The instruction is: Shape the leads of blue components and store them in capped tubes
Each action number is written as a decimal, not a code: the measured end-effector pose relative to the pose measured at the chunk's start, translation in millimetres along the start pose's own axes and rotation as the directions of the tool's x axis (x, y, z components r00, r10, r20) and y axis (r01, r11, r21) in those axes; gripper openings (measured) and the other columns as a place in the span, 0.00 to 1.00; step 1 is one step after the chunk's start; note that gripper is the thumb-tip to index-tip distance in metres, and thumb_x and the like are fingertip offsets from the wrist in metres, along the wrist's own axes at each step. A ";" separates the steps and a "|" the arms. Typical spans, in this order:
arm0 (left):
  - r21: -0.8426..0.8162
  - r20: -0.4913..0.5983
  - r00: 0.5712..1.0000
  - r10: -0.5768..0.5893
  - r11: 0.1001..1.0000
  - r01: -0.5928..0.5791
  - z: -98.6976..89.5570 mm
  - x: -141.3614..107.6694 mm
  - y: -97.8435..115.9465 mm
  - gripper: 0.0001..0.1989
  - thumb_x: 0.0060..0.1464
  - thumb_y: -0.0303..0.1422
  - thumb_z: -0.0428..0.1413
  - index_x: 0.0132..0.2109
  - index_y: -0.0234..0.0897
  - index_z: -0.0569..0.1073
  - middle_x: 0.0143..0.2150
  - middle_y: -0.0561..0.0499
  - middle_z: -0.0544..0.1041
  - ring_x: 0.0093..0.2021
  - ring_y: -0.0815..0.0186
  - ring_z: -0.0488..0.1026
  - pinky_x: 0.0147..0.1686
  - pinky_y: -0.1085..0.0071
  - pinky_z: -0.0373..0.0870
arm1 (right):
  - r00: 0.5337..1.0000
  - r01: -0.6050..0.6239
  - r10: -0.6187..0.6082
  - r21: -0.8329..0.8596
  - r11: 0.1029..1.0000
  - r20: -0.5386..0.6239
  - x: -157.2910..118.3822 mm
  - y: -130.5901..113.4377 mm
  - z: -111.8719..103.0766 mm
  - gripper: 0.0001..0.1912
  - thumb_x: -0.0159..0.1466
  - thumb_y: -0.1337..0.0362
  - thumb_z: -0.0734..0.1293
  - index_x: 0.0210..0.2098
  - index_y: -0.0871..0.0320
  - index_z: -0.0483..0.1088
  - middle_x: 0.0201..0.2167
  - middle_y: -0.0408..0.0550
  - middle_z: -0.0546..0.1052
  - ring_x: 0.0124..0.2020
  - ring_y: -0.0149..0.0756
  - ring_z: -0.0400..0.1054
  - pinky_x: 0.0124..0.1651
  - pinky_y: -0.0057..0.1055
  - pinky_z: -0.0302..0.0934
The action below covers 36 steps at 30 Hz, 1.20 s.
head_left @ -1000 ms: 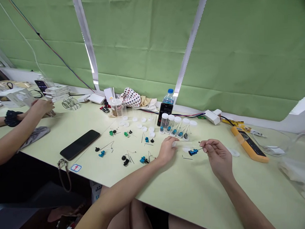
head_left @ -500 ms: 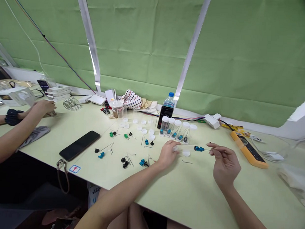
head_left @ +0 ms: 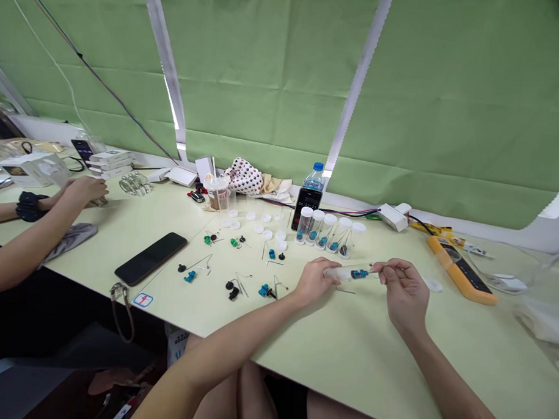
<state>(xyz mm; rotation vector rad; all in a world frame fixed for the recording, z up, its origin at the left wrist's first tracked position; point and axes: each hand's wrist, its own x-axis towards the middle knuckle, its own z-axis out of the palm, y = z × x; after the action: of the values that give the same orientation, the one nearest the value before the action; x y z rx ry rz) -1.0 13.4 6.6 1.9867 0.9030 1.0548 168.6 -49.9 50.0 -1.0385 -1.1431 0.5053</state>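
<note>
My left hand (head_left: 317,278) is closed around a clear plastic tube (head_left: 341,273) that lies sideways with its mouth to the right. A blue part (head_left: 360,274) sits at the tube's mouth. My right hand (head_left: 404,293) pinches a thin metal rod that runs to the blue part. Just beyond my left hand stands a row of capped clear tubes (head_left: 329,231) holding blue and dark parts. Blue, black and green small parts with bent wires, such as a blue part (head_left: 190,276), are spread on the table to the left. A thin metal pin (head_left: 346,290) lies below the held tube.
A black phone (head_left: 150,258) lies at left, and another phone (head_left: 306,204) leans on a bottle (head_left: 315,175). White caps (head_left: 267,235) are scattered behind the parts. An orange multimeter (head_left: 461,269) lies at right. At far left, another person's hands (head_left: 85,193) are at work.
My right hand has moved left toward my left hand, and the blue part is now nearer the tube, at its mouth. The view has shifted slightly.
</note>
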 end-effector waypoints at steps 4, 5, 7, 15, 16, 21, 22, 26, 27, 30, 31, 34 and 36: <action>0.002 0.005 1.000 0.010 1.000 -0.010 -1.2 0.3 -0.5 0.17 0.44 0.30 0.59 0.45 0.38 0.74 0.42 0.49 0.74 0.42 0.63 0.69 0.44 0.69 0.65 | 0.998 -0.056 0.056 0.011 0.998 0.034 -0.9 -1.0 -0.2 0.09 0.58 0.59 0.66 0.36 0.56 0.66 0.29 0.47 0.75 0.23 0.30 0.57 0.29 0.30 0.55; 0.000 0.003 1.000 0.008 1.000 -0.008 -1.6 0.4 -0.4 0.17 0.44 0.30 0.59 0.45 0.38 0.74 0.42 0.49 0.74 0.43 0.63 0.69 0.45 0.69 0.65 | 0.997 -0.066 0.065 0.010 0.998 0.041 -1.2 -1.6 0.0 0.09 0.59 0.59 0.66 0.36 0.56 0.67 0.30 0.48 0.75 0.24 0.30 0.57 0.29 0.30 0.56; -0.007 -0.002 1.000 0.002 1.000 -0.003 -2.1 0.5 0.3 0.17 0.44 0.29 0.59 0.44 0.38 0.74 0.42 0.49 0.74 0.43 0.63 0.69 0.45 0.69 0.65 | 0.997 -0.064 0.063 0.015 0.998 0.036 -2.0 -2.7 1.0 0.10 0.59 0.58 0.65 0.36 0.57 0.68 0.32 0.49 0.75 0.25 0.31 0.57 0.30 0.31 0.56; 0.004 -0.036 0.999 0.009 1.000 -0.009 -3.5 0.2 3.8 0.17 0.45 0.27 0.59 0.45 0.38 0.74 0.44 0.47 0.73 0.47 0.62 0.68 0.48 0.67 0.64 | 0.990 0.115 -0.132 -0.259 0.959 -0.052 -3.9 -7.8 5.6 0.11 0.61 0.57 0.63 0.31 0.56 0.73 0.31 0.45 0.66 0.27 0.31 0.58 0.31 0.31 0.54; 0.009 -0.044 0.999 0.008 1.000 -0.008 -4.0 0.4 3.9 0.17 0.45 0.27 0.59 0.45 0.38 0.74 0.44 0.47 0.73 0.47 0.62 0.67 0.48 0.67 0.64 | 0.989 0.120 -0.139 -0.281 0.952 -0.046 -4.1 -8.6 5.6 0.11 0.61 0.57 0.63 0.32 0.56 0.73 0.30 0.45 0.66 0.28 0.32 0.59 0.31 0.31 0.54; 0.012 -0.063 0.997 -0.037 0.999 0.038 -5.4 1.2 3.3 0.17 0.44 0.27 0.59 0.45 0.38 0.74 0.46 0.47 0.73 0.48 0.62 0.67 0.49 0.66 0.64 | 0.992 0.114 -0.122 -0.280 0.953 -0.014 -5.7 -10.5 6.0 0.09 0.62 0.59 0.62 0.32 0.57 0.71 0.31 0.46 0.67 0.28 0.32 0.59 0.31 0.31 0.55; 0.004 -0.064 0.997 -0.049 0.999 0.049 -5.2 1.4 3.1 0.17 0.44 0.27 0.59 0.45 0.38 0.74 0.46 0.47 0.73 0.47 0.62 0.68 0.49 0.66 0.64 | 0.993 0.111 -0.117 -0.268 0.957 -0.007 -6.0 -10.1 6.1 0.09 0.62 0.59 0.62 0.32 0.57 0.71 0.31 0.46 0.67 0.28 0.32 0.59 0.31 0.31 0.55; -0.063 -0.035 0.995 -0.091 0.994 0.088 -3.1 2.5 2.3 0.18 0.42 0.27 0.61 0.44 0.38 0.74 0.45 0.48 0.73 0.46 0.63 0.69 0.47 0.68 0.64 | 0.997 0.078 -0.081 -0.189 0.979 -0.007 -4.3 -5.4 5.2 0.09 0.61 0.57 0.64 0.32 0.56 0.71 0.30 0.45 0.66 0.28 0.32 0.57 0.30 0.30 0.54; -0.082 -0.022 0.994 -0.103 0.992 0.101 -2.4 2.8 1.9 0.18 0.41 0.28 0.61 0.44 0.38 0.74 0.45 0.48 0.74 0.45 0.63 0.69 0.47 0.68 0.65 | 0.998 0.058 -0.060 -0.139 0.989 -0.010 -3.1 -3.7 4.4 0.10 0.60 0.56 0.64 0.32 0.56 0.71 0.30 0.45 0.66 0.27 0.32 0.57 0.30 0.30 0.54; -0.133 -0.014 0.992 -0.126 0.984 0.123 -0.7 3.6 -0.6 0.18 0.40 0.27 0.62 0.43 0.38 0.75 0.45 0.48 0.74 0.45 0.64 0.69 0.47 0.69 0.65 | 0.999 -0.031 0.030 0.065 0.997 0.009 1.5 1.2 0.8 0.10 0.58 0.56 0.66 0.32 0.56 0.72 0.33 0.45 0.66 0.26 0.29 0.55 0.29 0.29 0.55; -0.145 -0.021 0.991 -0.129 0.982 0.124 -0.3 3.8 -1.7 0.18 0.40 0.27 0.62 0.43 0.37 0.75 0.45 0.48 0.74 0.45 0.64 0.69 0.47 0.69 0.65 | 0.998 -0.059 0.057 0.126 0.990 0.019 3.0 2.6 -0.7 0.09 0.58 0.57 0.67 0.32 0.56 0.72 0.33 0.45 0.66 0.26 0.28 0.55 0.29 0.29 0.55; -0.152 -0.033 0.991 -0.133 0.980 0.126 0.5 4.2 -4.7 0.19 0.40 0.27 0.62 0.43 0.37 0.75 0.44 0.48 0.74 0.45 0.64 0.69 0.47 0.69 0.65 | 0.994 -0.110 0.105 0.237 0.965 0.034 6.0 5.1 -4.6 0.07 0.57 0.59 0.68 0.32 0.56 0.73 0.34 0.45 0.66 0.25 0.26 0.54 0.28 0.28 0.55; -0.148 -0.031 0.990 -0.134 0.981 0.129 1.0 4.3 -5.7 0.19 0.40 0.27 0.62 0.43 0.37 0.75 0.44 0.48 0.74 0.45 0.64 0.69 0.47 0.69 0.66 | 0.994 -0.108 0.102 0.241 0.965 0.037 5.6 4.7 -5.2 0.07 0.57 0.59 0.68 0.32 0.56 0.73 0.34 0.45 0.66 0.23 0.25 0.55 0.26 0.28 0.55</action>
<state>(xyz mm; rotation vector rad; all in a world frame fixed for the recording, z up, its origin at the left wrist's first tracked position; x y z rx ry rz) 0.2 19.6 3.1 1.7670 0.9381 1.0580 176.2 -45.4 48.4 -0.8850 -1.0219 0.7256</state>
